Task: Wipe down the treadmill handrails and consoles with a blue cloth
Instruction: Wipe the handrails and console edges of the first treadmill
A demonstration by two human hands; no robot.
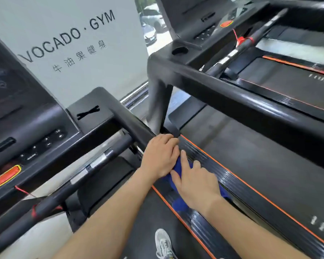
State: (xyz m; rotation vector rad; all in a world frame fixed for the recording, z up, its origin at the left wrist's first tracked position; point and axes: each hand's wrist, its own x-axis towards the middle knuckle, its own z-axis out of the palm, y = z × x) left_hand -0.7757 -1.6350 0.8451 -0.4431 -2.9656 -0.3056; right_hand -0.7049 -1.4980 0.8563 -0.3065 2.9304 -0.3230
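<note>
I see both hands low in the view, meeting on the blue cloth (pixel 178 171), so I take the cloth as my landmark. It lies bunched along the right handrail (pixel 131 124) of the near treadmill, where that rail slopes down toward me; patches of blue show between the hands and another below the right wrist.

My left hand (pixel 160 156) sits at the cloth's far end, fingers curled over the rail and closed around it, the cloth's upper edge tucked under its palm. My right hand (pixel 195 182) lies flat on top of the cloth on the near side, fingers loosely spread and pressing down, forefinger pointing up the rail and touching the left hand. Whether its thumb grips the cloth from beneath, I cannot tell.

Left of the cloth and farther off stands the console (pixel 32 144) with its row of buttons and an orange stop button (pixel 7 176), a red cord (pixel 22 190) hanging from it. Between console and cloth runs a short inner grip bar (pixel 94 165) with silver sensor plates.

Right of the cloth, a ribbed side rail (pixel 232 182) with orange edging runs alongside. Beyond the cloth rises a second treadmill (pixel 232 101). Far behind the cloth a wall sign (pixel 67 38) reads "VOCADO · GYM". Below the cloth, a grey shoe (pixel 164 243) rests on the belt.
</note>
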